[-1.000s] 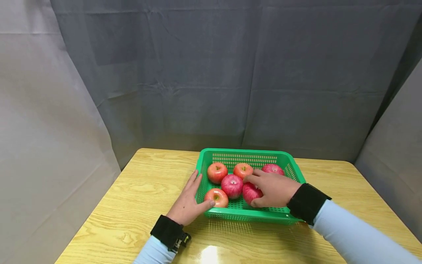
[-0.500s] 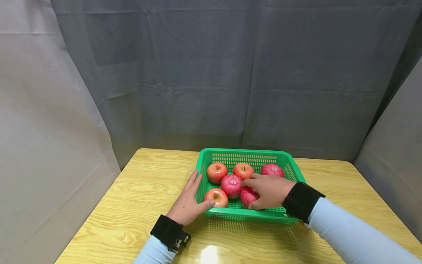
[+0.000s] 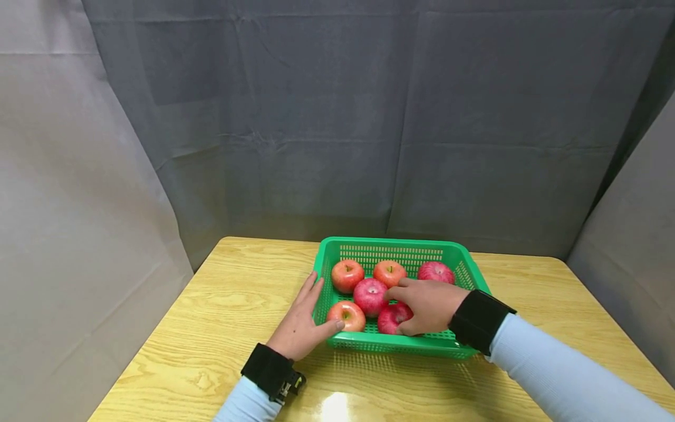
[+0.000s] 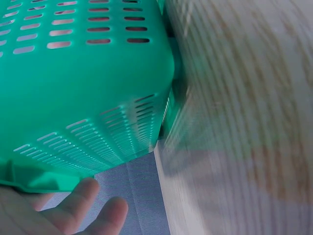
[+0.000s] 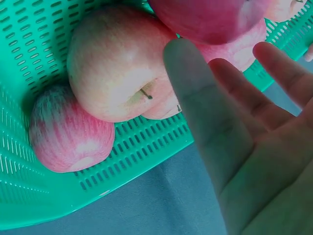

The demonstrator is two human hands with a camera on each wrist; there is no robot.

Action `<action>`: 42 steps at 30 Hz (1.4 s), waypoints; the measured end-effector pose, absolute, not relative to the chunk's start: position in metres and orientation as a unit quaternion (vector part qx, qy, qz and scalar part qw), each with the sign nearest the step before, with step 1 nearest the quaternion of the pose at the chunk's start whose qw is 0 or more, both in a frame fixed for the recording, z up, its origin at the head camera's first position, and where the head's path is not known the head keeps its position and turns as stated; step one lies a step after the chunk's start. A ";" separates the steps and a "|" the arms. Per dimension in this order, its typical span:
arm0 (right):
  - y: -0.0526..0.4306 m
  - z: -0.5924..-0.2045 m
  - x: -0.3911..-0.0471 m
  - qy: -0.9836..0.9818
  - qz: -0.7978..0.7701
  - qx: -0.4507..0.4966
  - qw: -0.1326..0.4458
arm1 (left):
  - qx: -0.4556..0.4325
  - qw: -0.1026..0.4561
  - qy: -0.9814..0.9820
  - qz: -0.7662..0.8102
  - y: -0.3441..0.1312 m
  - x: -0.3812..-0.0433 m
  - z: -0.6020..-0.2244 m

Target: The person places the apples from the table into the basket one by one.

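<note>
A green plastic basket (image 3: 392,344) stands on the table, holding several apples. At its left front corner my left hand (image 3: 296,328) has its fingers spread along the side, thumb over the front rim. In the left wrist view its fingers (image 4: 80,203) lie beside the basket rim. Inside, my right hand (image 3: 429,305) reaches from the right over a dark red apple (image 3: 391,320), partly hiding it. In the right wrist view the fingers (image 5: 195,93) extend loosely, with the dark red apple (image 5: 210,19) just beyond. A yellowish-red apple (image 5: 115,63) with a stem lies near them.
Behind and left of the right hand lie two orange-red apples, a pink one (image 3: 371,296) and another orange-red apple (image 3: 345,316) near the front rim. A striped apple (image 3: 435,272) sits at the back right. Grey cloth (image 3: 337,117) hangs behind the wooden table (image 3: 211,328).
My right hand has shifted slightly left and the dark red apple has moved left and toward the front rim, more of it now showing. The left hand has stayed still.
</note>
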State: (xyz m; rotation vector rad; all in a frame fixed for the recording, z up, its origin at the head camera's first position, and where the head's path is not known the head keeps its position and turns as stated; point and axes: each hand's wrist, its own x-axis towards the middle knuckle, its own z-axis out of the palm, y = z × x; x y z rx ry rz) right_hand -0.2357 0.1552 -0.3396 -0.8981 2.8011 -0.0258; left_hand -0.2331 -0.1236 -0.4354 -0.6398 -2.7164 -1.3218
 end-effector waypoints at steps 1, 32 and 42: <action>0.155 -0.340 -0.236 0.947 -0.009 -0.305 0.099 | -0.207 0.026 -0.879 -0.429 -0.124 -0.233 -0.435; 0.194 -0.319 -0.231 0.952 -0.067 -0.262 0.142 | -0.207 0.029 -0.879 -0.429 -0.123 -0.231 -0.435; 0.234 -0.315 -0.229 0.958 -0.066 -0.259 0.106 | -0.209 0.034 -0.878 -0.430 -0.124 -0.233 -0.437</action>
